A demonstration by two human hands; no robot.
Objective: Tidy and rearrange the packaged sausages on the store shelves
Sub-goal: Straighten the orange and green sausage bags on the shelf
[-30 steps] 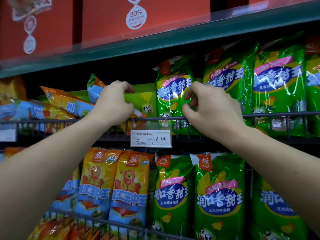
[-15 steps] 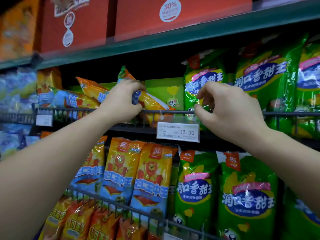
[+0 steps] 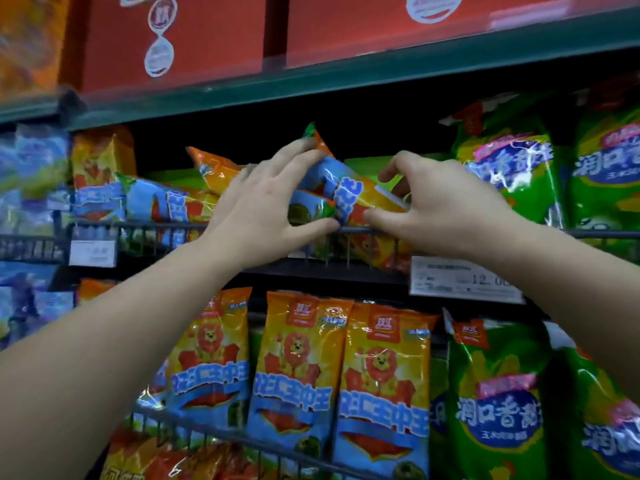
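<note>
Head view: the pack, orange and blue, lies slanted across the rail of the middle shelf, just above the frame's centre, its top corner pointing to 11 o'clock. A second ago the left hand alone had it in a closed grip, while the right hand hung empty in front of the green packs. Now the right hand has crossed over and pinches the pack's 3 o'clock end between curled fingers and thumb. The left hand has spread: its fingers lie nearly straight over the pack's 9 o'clock end, with the thumb just below it at the rail. With both hands on it, the pack looks ready to be turned upright, though it is not yet standing.

At 9 o'clock from the pack, fallen packs of the same kind lie flat and overlapping behind the rail; they likely need the same care. The green packs stand upright at 3 o'clock. The rail runs right under the pack and could catch its lower edge. A price tag hangs at 5 o'clock, and lower packs stand in a row at 6 o'clock.
</note>
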